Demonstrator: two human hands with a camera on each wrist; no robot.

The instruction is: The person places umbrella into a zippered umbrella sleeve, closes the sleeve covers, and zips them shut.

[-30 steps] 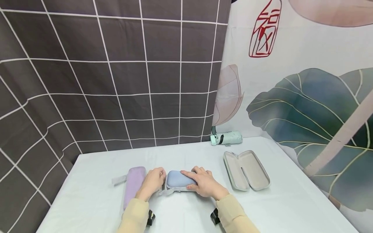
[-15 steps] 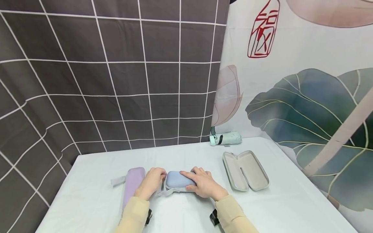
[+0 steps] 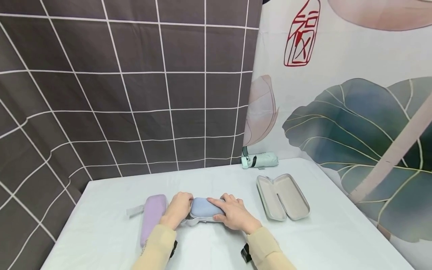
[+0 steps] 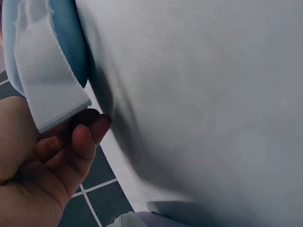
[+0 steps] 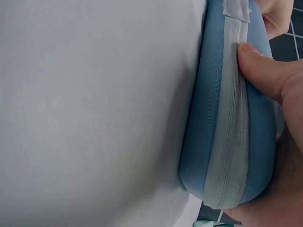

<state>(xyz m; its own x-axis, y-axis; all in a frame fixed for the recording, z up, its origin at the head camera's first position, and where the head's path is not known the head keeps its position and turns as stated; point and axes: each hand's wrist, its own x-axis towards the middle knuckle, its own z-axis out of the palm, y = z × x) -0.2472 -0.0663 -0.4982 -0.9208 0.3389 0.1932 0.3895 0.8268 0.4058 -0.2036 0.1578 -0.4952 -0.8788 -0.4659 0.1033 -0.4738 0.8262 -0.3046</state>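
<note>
A blue zippered pencil case lies across the white table in front of me. My right hand grips its right part, fingers on top. In the right wrist view the thumb presses beside the grey zipper, whose visible stretch is shut. At the left end my left hand holds on with curled fingers, close to the pale grey strap. That strap covers part of the left fingers in the left wrist view, so what lies between them is hidden.
A purple pencil case with a grey strap lies just left of my left hand. To the right an open pencil case shows its pale grey lining. A mint folding umbrella lies at the table's back edge.
My left hand has shifted slightly away from me around the blue case's left end, its fingers now nearer the far corner. The right hand keeps its grip, and the head view has turned slightly.
</note>
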